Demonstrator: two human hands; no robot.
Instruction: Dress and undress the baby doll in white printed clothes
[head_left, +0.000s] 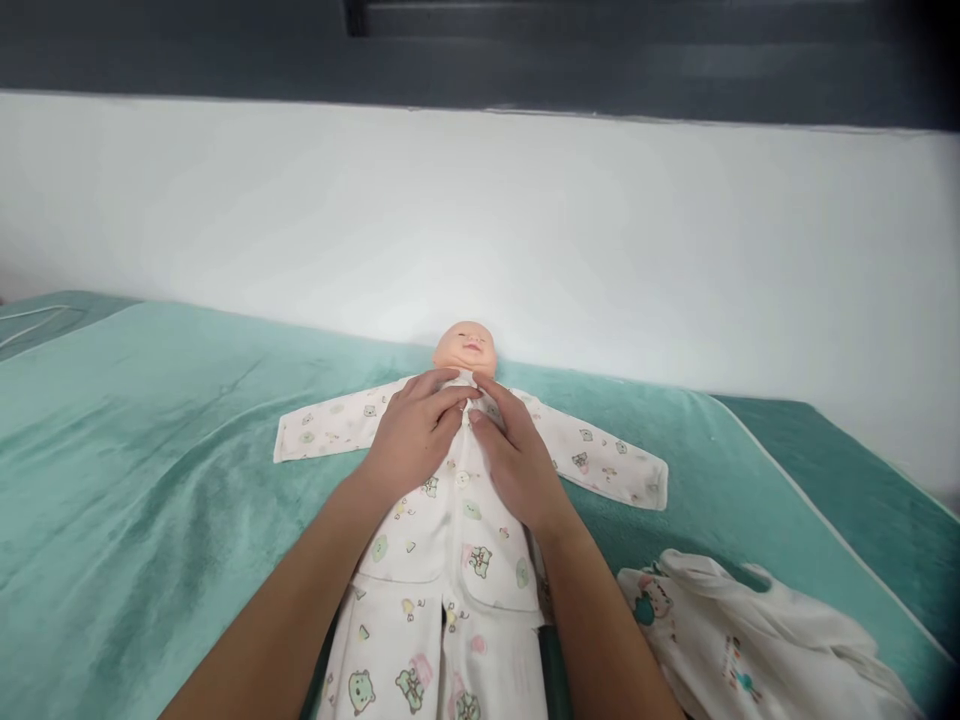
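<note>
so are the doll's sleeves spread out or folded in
Spread out: both sleeves lie flat, stretched sideways from the doll on the green blanket.

To the left the blanket lies broad and open, so a hand can sweep from the near edge up to the wall. In the middle the doll lies on its back with sleeves spread to both sides, barring a flat pass across. The left hand and right hand cover its chest. At the right a crumpled garment fills the near corner, leaving a narrow strip beside the doll.
</note>
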